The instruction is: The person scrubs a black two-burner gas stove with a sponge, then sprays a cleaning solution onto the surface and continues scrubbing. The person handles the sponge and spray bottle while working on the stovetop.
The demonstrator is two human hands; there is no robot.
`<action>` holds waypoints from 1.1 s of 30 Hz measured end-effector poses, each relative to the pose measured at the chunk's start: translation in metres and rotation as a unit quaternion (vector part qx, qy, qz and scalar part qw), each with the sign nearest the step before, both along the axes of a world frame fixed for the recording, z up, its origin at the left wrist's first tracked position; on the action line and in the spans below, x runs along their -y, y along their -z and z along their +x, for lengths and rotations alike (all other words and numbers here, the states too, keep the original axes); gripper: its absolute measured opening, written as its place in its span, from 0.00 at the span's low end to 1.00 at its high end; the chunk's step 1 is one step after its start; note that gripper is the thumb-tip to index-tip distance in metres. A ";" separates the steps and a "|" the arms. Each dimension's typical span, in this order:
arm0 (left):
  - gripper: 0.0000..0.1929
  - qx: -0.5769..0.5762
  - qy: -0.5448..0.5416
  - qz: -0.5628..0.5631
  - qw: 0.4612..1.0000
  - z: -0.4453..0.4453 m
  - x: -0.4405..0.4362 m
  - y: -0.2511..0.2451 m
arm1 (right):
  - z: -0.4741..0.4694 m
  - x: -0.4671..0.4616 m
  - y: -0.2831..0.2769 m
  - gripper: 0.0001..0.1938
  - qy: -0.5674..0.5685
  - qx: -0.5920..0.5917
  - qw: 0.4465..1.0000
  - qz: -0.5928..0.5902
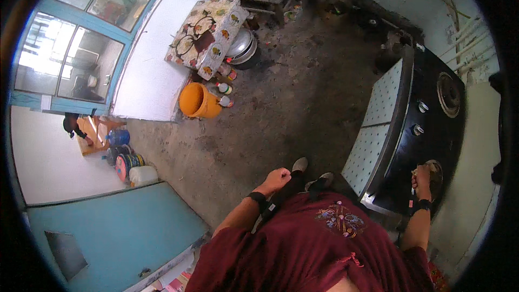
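My right hand is over the near end of a black two-burner gas stove. Its fingers are closed around a small pale bundle, perhaps cloth or paper, mostly hidden by the fingers. Just beyond that hand is the near burner, partly covered by it. The far burner and two control knobs are uncovered. My left hand hangs in front of my body with fingers curled in, touching no object, and nothing shows in it.
Pale dotted tiles face the stove's front. An orange bucket, bottles and a lidded metal pot stand by a cloth-covered table. Left are water jugs, a blue door and a person at a wooden table.
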State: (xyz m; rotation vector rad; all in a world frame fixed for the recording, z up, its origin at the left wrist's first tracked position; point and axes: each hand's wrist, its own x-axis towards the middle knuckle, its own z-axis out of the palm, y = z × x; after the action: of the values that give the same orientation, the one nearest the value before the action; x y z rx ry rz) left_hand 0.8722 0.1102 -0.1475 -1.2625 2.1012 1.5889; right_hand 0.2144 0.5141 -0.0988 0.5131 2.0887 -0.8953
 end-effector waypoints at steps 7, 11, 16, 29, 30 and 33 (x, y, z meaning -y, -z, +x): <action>0.18 -0.034 -0.005 -0.045 0.998 0.016 0.005 -0.001 | -0.060 -0.026 0.037 0.17 0.014 -0.004 0.999 -0.042; 0.17 -0.051 -0.048 -0.039 0.997 0.025 0.005 -0.002 | -0.106 -0.031 0.061 0.14 0.026 -0.015 0.997 -0.070; 0.17 -0.029 -0.102 -0.026 0.994 0.060 0.010 0.006 | -0.077 -0.032 0.033 0.17 -0.122 -0.112 0.976 -0.140; 0.16 -0.065 -0.105 -0.020 0.992 0.146 0.072 0.053 | 0.167 0.007 -0.023 0.22 -0.027 -0.073 0.993 0.089; 0.16 -0.046 -0.098 0.011 0.994 0.146 0.080 0.050 | 0.180 0.003 -0.025 0.20 -0.029 -0.086 0.987 0.133; 0.16 -0.064 -0.062 -0.031 0.996 0.147 0.096 0.040 | 0.191 -0.011 -0.016 0.19 -0.014 -0.117 0.989 0.089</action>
State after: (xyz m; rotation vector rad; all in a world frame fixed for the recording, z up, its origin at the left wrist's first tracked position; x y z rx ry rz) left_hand 1.0190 0.0146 -0.1878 -1.3696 2.2032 1.7108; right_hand 0.4049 0.5254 -0.0830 0.4872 2.3992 -0.7886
